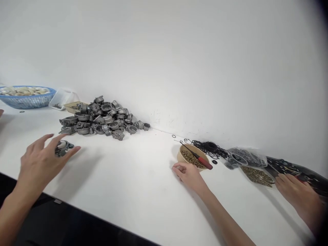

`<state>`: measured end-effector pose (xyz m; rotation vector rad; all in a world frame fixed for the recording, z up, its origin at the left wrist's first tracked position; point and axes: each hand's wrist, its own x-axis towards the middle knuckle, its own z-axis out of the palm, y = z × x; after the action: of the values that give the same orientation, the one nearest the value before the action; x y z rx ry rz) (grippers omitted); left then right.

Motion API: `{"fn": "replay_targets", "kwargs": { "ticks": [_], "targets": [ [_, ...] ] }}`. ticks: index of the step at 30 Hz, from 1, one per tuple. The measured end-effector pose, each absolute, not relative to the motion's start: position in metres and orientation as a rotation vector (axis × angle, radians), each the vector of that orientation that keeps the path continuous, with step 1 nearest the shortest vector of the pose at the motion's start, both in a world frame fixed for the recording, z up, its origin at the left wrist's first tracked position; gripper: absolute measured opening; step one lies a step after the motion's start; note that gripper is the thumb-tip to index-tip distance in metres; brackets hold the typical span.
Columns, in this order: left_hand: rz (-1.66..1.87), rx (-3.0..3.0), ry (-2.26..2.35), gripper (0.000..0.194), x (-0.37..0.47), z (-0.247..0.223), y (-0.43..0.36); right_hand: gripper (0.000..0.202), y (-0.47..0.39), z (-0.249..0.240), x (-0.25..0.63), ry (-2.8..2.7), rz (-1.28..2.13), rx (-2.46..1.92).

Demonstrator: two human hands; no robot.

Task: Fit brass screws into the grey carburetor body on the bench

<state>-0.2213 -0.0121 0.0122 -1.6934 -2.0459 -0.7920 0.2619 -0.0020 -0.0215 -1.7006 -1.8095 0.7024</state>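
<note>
My left hand (42, 160) hovers over the table at the left, fingers spread and thumb apart. Just beyond its thumb and forefinger is a small grey metal casting (64, 147) that looks like a carburetor part, with something white on it; the hand covers some of it. My right hand (189, 175) is at the near side of a tan bowl (180, 158) of small brass-coloured screws (190, 159). Its thumb and fingers are pinched together, and whatever lies between them is hidden. Across the bowl rests a screwdriver (203, 162) with a red handle and dark shaft.
Similar castings (102, 118) are heaped against the wall. Behind the bowl lie black rubber rings (211, 148). Plastic bags of parts (257, 175) lie at right, near another person's hand (298, 193). Far left are a blue basket (28, 100) and a clear tub (63, 97).
</note>
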Motion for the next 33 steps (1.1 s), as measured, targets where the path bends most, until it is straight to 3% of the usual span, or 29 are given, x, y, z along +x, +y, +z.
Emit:
{"fn": "replay_targets", "kwargs": {
  "ticks": [2, 8, 12, 14, 17, 24, 33],
  "targets": [
    [-0.630, -1.642, -2.336, 0.088, -0.247, 0.001, -0.015, 0.032, -0.002, -0.022, 0.262, -1.828, 0.670, -1.712],
    [-0.410, -1.615, -2.545, 0.084, -0.252, 0.002, -0.018, 0.037, -0.004, -0.019, 0.261, -1.865, 0.480, -1.698],
    [-0.612, -1.909, -2.402, 0.069, -0.212, 0.003, -0.009, 0.036, -0.007, -0.017, 0.257, -1.944, 0.412, -1.623],
    [-0.953, -2.247, -2.290, 0.068, -0.182, 0.000, 0.003, 0.035, -0.008, -0.019, 0.253, -1.977, 0.383, -1.579],
    [-1.145, -2.871, -2.032, 0.067, -0.125, -0.004, 0.024, 0.034, -0.007, -0.025, 0.246, -2.013, 0.344, -1.519],
    [-1.032, -3.445, -1.491, 0.052, -0.025, -0.019, 0.054, 0.032, -0.002, -0.038, 0.241, -2.032, 0.275, -1.427],
    [-0.981, -3.504, -1.192, 0.071, -0.021, -0.043, 0.069, 0.029, -0.001, -0.039, 0.240, -1.979, 0.174, -1.376]
  ]
}}
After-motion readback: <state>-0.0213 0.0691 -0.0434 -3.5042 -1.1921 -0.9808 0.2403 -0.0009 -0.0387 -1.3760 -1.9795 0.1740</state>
